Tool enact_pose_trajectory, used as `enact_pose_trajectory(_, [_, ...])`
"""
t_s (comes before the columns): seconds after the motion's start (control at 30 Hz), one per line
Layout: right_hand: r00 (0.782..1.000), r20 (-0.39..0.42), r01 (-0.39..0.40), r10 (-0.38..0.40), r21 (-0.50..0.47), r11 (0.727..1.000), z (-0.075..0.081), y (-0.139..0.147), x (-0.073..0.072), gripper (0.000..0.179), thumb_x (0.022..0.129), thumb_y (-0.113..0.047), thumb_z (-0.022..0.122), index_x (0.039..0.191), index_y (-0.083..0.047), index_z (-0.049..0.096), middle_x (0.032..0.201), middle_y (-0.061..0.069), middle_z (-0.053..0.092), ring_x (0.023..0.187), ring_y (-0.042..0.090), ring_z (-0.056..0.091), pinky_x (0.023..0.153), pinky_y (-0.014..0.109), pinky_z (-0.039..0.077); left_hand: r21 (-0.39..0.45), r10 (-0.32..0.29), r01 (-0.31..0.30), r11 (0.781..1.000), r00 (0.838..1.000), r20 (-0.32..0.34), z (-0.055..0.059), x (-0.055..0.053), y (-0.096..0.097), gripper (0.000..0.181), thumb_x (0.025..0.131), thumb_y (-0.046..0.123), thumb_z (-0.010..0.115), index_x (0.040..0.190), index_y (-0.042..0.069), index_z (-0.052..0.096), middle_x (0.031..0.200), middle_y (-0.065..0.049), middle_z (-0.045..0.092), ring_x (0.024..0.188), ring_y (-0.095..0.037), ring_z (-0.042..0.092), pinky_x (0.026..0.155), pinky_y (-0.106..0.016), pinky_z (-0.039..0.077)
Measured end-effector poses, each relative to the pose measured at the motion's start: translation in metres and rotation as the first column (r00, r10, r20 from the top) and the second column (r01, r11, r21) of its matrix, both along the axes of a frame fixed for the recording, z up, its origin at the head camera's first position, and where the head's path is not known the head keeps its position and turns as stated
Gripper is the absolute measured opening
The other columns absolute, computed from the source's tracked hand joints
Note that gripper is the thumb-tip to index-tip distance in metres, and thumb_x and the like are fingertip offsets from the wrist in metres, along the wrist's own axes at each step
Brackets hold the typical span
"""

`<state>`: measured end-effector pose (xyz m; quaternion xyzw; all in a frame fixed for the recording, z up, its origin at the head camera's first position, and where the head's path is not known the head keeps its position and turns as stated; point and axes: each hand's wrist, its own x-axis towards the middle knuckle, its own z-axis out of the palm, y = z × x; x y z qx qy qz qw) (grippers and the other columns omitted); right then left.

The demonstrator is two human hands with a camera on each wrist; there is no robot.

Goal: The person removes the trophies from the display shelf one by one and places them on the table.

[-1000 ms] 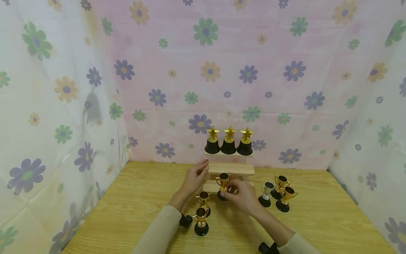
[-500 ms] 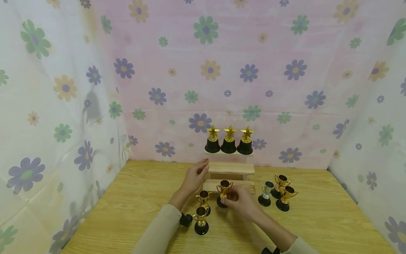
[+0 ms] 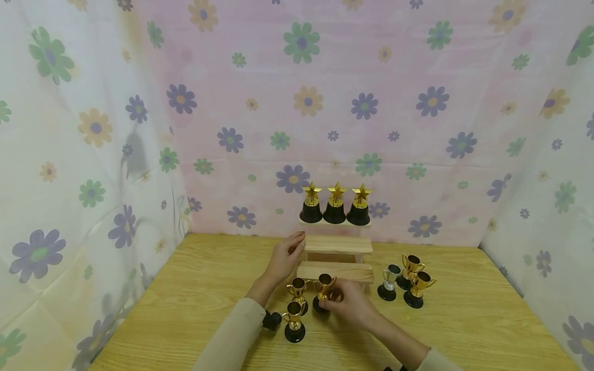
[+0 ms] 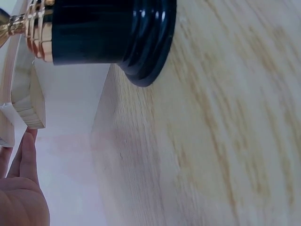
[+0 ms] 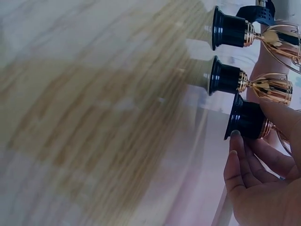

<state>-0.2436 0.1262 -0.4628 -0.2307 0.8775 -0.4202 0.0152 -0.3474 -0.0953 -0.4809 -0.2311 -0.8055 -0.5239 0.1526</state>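
My right hand pinches a small gold trophy cup by its black base, in front of the lowest step of a wooden tiered stand. The cup is roughly upright; whether its base touches the table I cannot tell. To its left stand two matching gold trophy cups, a rear one and a front one. My left hand touches the left end of the stand's middle step with its fingers extended. In the left wrist view, a cup's black base looms close.
Three star trophies with black bases line the top step. Right of the stand, a silver trophy cup stands beside two gold cups on the wooden table. Flowered cloth encloses the back and sides.
The right hand has brought its gold cup toward me, away from the lowest step, and slightly left, closer to the two standing cups. My left hand has stayed at the stand.
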Motion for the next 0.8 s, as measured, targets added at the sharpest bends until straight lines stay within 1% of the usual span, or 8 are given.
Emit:
enact_pose_trajectory(0.1, [1.000,0.004,-0.014,0.014,0.003,1.000,-0.0016,-0.0003,0.0005,0.018,0.088,-0.024,0.082,0.097,-0.010,0.074,0.088,-0.002,0.071,0.077,0.010,0.063,0.066,0.024,0.051,-0.002,-0.003,0.003,1.000,1.000,-0.008,-0.0006,-0.0004,-0.0003,0.039,0.107,0.016,0.056,0.137,-0.009,0.059,0.148,-0.018,0.055,0.128,-0.036,0.060,0.096,-0.047,0.056])
enact_pose_trajectory(0.23, [0.999,0.004,-0.035,0.035,-0.018,0.999,-0.0039,-0.0015,0.0022,0.019,0.087,-0.022,0.083,0.096,-0.008,0.074,0.088,-0.001,0.071,0.077,0.012,0.064,0.067,0.024,0.053,-0.012,-0.004,0.004,1.000,1.000,-0.013,-0.0012,-0.0006,-0.0008,0.040,0.108,0.016,0.056,0.137,-0.009,0.059,0.148,-0.021,0.054,0.125,-0.036,0.062,0.094,-0.046,0.057])
enact_pose_trajectory(0.4, [0.998,0.026,-0.049,0.050,-0.019,0.999,-0.0066,-0.0025,0.0046,0.021,0.085,-0.021,0.084,0.095,-0.007,0.073,0.087,-0.001,0.070,0.076,0.013,0.064,0.067,0.024,0.053,-0.001,-0.015,0.015,1.000,1.000,0.006,-0.0006,-0.0003,-0.0008,0.041,0.108,0.017,0.056,0.138,-0.010,0.058,0.149,-0.025,0.052,0.131,-0.036,0.057,0.096,-0.047,0.056])
enact_pose_trajectory(0.57, [0.997,0.038,-0.065,0.065,-0.009,0.998,-0.0094,-0.0046,0.0064,0.021,0.085,-0.020,0.085,0.093,-0.006,0.073,0.085,0.001,0.070,0.075,0.014,0.064,0.067,0.024,0.053,0.007,-0.021,0.021,1.000,0.999,0.030,-0.0021,-0.0003,-0.0014,0.041,0.108,0.018,0.056,0.139,-0.009,0.057,0.150,-0.024,0.051,0.135,-0.035,0.054,0.098,-0.047,0.055])
enact_pose_trajectory(0.7, [0.996,0.040,-0.077,0.077,0.000,0.997,-0.0103,-0.0064,0.0066,0.020,0.083,-0.019,0.085,0.092,-0.007,0.073,0.084,0.001,0.070,0.075,0.014,0.064,0.067,0.024,0.053,0.005,-0.023,0.023,1.000,0.999,0.026,-0.0017,-0.0006,-0.0015,0.042,0.108,0.018,0.055,0.139,-0.010,0.057,0.150,-0.024,0.051,0.134,-0.035,0.055,0.098,-0.047,0.055])
enact_pose_trajectory(0.8, [0.995,0.050,-0.086,0.086,0.000,0.996,-0.0102,-0.0075,0.0065,0.019,0.083,-0.019,0.085,0.091,-0.007,0.073,0.083,0.001,0.070,0.073,0.013,0.064,0.065,0.024,0.053,0.000,-0.023,0.023,1.000,1.000,0.008,-0.0007,-0.0004,-0.0014,0.041,0.108,0.017,0.055,0.139,-0.010,0.057,0.149,-0.025,0.051,0.133,-0.037,0.055,0.098,-0.048,0.055])
